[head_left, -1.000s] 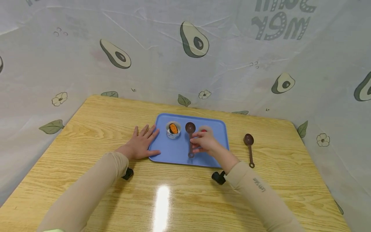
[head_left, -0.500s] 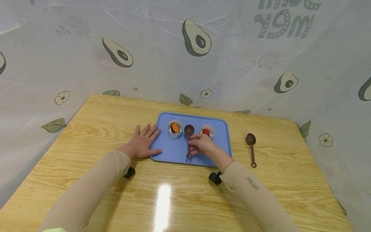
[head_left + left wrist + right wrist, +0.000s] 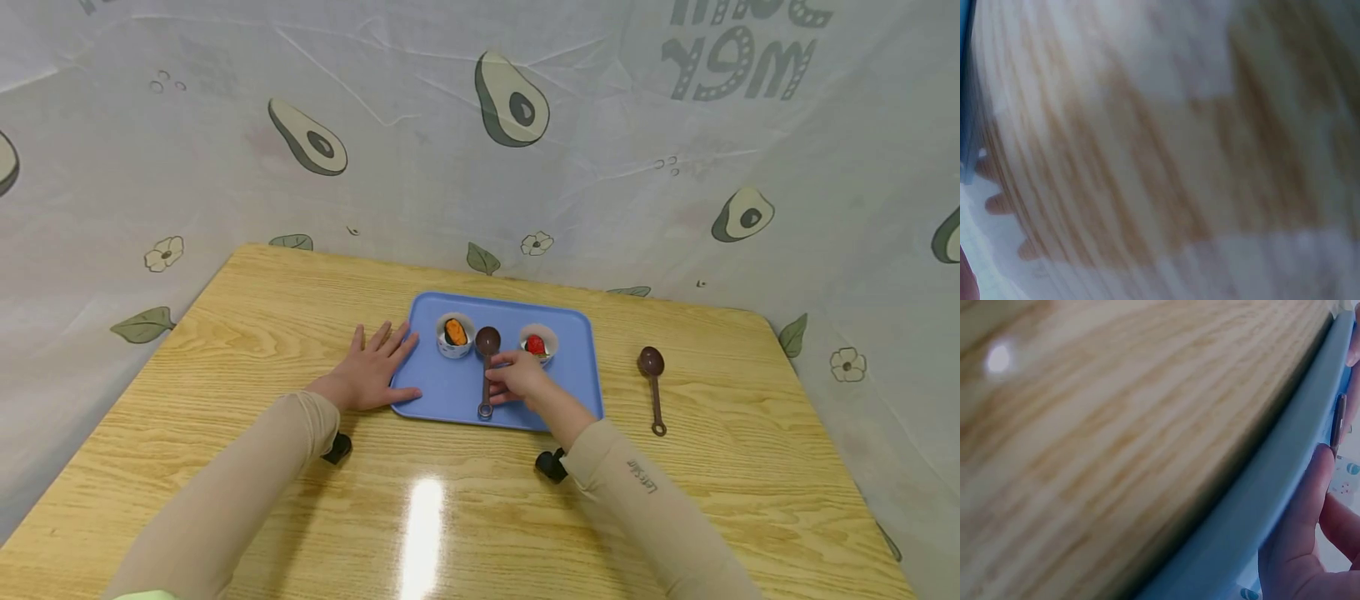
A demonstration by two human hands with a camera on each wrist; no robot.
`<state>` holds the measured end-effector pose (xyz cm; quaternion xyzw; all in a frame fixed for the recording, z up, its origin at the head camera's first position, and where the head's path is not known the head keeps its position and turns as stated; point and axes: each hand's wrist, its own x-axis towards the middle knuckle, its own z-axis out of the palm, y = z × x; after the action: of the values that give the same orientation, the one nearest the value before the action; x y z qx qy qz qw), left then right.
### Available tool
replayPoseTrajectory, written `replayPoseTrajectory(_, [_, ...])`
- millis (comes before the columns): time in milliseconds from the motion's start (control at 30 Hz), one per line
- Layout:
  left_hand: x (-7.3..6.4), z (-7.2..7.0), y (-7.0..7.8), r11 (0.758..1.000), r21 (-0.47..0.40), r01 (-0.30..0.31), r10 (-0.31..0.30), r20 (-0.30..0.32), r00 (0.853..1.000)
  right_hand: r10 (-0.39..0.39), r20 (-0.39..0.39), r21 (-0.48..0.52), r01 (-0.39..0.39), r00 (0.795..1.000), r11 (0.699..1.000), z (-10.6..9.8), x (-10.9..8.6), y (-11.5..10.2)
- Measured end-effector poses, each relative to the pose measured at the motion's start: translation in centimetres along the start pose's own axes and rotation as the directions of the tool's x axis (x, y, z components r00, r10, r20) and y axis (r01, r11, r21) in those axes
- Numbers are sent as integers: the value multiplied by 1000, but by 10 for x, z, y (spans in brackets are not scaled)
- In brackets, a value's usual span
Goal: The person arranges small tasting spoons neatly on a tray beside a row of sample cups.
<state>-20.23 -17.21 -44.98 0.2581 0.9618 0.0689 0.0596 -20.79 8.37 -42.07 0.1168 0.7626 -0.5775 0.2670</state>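
My right hand (image 3: 521, 381) pinches the handle of a brown measuring spoon (image 3: 487, 340) over the blue tray (image 3: 442, 404). Its bowl points to the back, between two small paper cups. The left cup (image 3: 454, 352) holds an orange-topped toy sushi (image 3: 456, 332). In the right cup (image 3: 552, 340) sits a red-topped piece (image 3: 536, 344). In the right wrist view, thumb and fingers meet at the spoon's handle (image 3: 1338, 422); whether it touches the tray I cannot tell. My left hand (image 3: 367, 371) lies with fingers spread at the tray's left edge; its fingertips (image 3: 999, 204) show in the left wrist view.
A second brown measuring spoon (image 3: 652, 362) lies on the wooden table (image 3: 720, 467), to the right of the tray. Behind the table hangs a pale cloth (image 3: 390, 167) printed with avocados.
My right hand has shifted slightly left and toward me, with the spoon coming lower over the tray. More of the right cup now shows. The left hand stays at the tray's edge.
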Motion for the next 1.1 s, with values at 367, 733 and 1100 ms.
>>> replayPoseTrajectory(367, [0, -2, 2, 999, 29, 15, -16, 11, 1000, 12, -28, 8, -12, 1000, 1000, 3, 3, 3])
replayPoseTrajectory(733, [2, -1, 0, 999, 31, 24, -25, 30, 999, -9, -54, -33, 7, 999, 999, 7, 3, 2])
replayPoseTrajectory(1100, [2, -1, 1, 999, 16, 31, -32, 47, 998, -16, -112, -101, 5, 994, 995, 12, 3, -1])
